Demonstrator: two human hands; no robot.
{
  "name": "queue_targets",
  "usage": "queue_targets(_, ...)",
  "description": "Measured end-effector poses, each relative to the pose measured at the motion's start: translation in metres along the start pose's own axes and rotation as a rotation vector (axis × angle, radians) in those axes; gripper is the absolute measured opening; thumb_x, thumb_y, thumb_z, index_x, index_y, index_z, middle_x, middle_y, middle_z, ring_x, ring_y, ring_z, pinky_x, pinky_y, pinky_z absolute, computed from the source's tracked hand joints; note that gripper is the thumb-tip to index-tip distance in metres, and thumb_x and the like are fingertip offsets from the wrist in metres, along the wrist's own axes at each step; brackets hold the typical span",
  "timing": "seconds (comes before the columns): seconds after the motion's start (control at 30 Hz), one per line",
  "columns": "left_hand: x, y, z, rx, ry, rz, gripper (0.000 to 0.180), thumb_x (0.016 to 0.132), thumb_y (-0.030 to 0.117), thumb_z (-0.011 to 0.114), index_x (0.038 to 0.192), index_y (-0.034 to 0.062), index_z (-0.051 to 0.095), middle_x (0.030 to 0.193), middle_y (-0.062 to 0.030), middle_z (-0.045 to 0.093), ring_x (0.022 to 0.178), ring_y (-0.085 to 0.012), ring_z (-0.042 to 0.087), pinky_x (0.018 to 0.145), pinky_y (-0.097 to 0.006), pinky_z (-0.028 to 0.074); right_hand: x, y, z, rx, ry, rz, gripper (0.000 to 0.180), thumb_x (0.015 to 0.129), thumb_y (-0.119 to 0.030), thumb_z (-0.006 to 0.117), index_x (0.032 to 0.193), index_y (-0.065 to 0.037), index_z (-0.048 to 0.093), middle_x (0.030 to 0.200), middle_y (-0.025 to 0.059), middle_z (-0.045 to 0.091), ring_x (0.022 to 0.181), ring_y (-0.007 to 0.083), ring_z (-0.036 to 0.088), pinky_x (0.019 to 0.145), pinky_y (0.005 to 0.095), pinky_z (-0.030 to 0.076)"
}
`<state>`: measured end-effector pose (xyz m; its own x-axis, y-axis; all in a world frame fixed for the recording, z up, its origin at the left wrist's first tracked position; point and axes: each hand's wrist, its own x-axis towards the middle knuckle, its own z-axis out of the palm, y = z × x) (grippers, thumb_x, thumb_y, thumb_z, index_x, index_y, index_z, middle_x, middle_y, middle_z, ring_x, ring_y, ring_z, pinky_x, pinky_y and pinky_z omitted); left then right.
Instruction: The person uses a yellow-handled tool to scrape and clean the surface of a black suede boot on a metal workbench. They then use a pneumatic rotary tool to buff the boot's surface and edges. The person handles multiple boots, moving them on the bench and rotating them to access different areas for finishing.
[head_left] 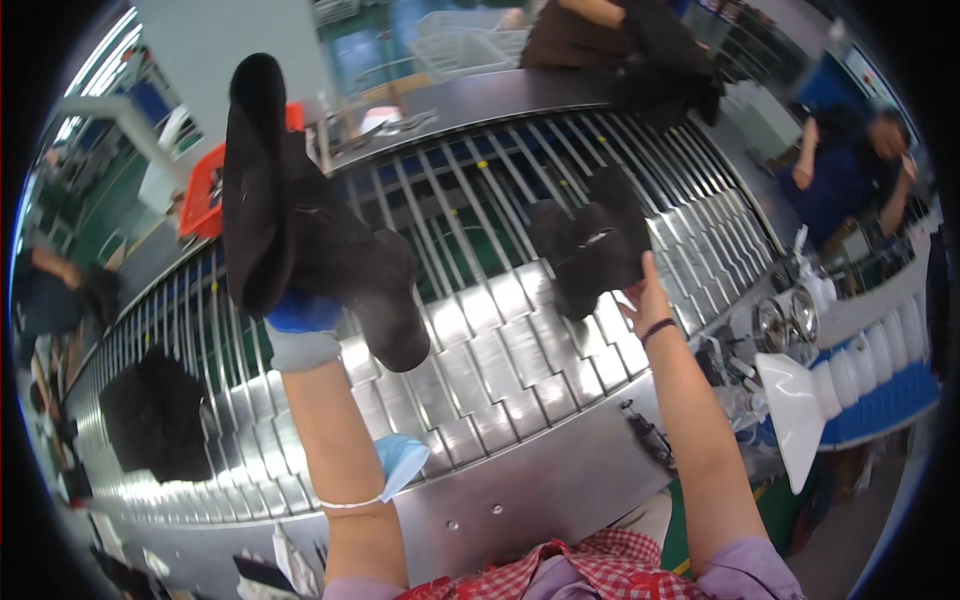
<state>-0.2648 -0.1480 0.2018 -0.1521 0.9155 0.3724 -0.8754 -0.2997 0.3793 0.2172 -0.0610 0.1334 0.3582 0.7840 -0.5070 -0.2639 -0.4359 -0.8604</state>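
Note:
My left hand (305,312), in a blue glove with a pale cuff, holds up a black boot-shaped fabric piece (300,220) above the slatted metal conveyor (500,380). The fabric covers its fingers. The tall shaft stands upright, and a foot-like part hangs toward me on the right. My bare right hand (648,297) grips the right edge of another bundle of black boot-shaped fabric (595,250) over the conveyor, its fingers partly behind the cloth. A light blue face mask (402,465) hangs from my left forearm by its loop.
More folded black fabric (155,418) lies on the conveyor at left. An orange-red basket (203,190) stands beyond it. On the right are a white funnel-shaped part (793,420) and machine fittings (785,320). Across the conveyor a person handles black fabric (665,70); others work at both sides.

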Motion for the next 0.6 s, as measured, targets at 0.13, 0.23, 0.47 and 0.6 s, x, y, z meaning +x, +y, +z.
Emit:
queue_targets(0.13, -0.051, 0.041, -0.087, -0.348, -0.053, -0.037, 0.054, 0.101, 0.036, 0.049, 0.144, 0.0056, 0.039, 0.139, -0.0163, 0.050, 0.122, -0.0291, 0.051, 0.105, -0.042, 0.041, 0.009, -0.006, 0.023, 0.268, -0.291, -0.152, 0.057, 0.093, -0.052, 0.059, 0.134, -0.011, 0.055, 0.127, 0.0065, 0.063, 0.117, 0.0222, 0.058, 0.103, 0.0411, 0.042)
queue_targets(0.23, -0.089, 0.052, -0.056, 0.124, 0.311, 0.188, 0.050, 0.104, 0.037, 0.045, 0.143, 0.0064, 0.041, 0.140, -0.0148, 0.049, 0.126, -0.0285, 0.049, 0.108, -0.042, 0.040, 0.020, -0.006, 0.019, 0.486, -0.448, -0.138, 0.054, 0.096, -0.052, 0.053, 0.125, -0.008, 0.062, 0.126, 0.0085, 0.065, 0.113, 0.0248, 0.063, 0.099, 0.0420, 0.048)
queue_targets(0.47, -0.169, 0.084, -0.056, 0.476, 0.676, 0.392, 0.047, 0.099, 0.026, 0.053, 0.138, 0.0014, 0.045, 0.128, -0.0170, 0.056, 0.115, -0.0293, 0.054, 0.103, -0.043, 0.045, 0.021, -0.004, 0.018, 0.524, -0.326, -0.079, 0.051, 0.096, -0.051, 0.053, 0.123, -0.009, 0.062, 0.123, 0.0071, 0.066, 0.112, 0.0255, 0.063, 0.098, 0.0415, 0.048)
queue_targets(0.6, -0.228, 0.113, -0.132, 0.821, 0.783, 0.251, 0.041, 0.100, 0.023, 0.046, 0.136, 0.0023, 0.049, 0.132, -0.0167, 0.055, 0.120, -0.0299, 0.053, 0.106, -0.042, 0.042, 0.019, -0.003, 0.020, 0.498, -0.292, -0.068, 0.045, 0.097, -0.042, 0.057, 0.126, -0.008, 0.060, 0.126, 0.0077, 0.064, 0.115, 0.0259, 0.061, 0.101, 0.0416, 0.046)
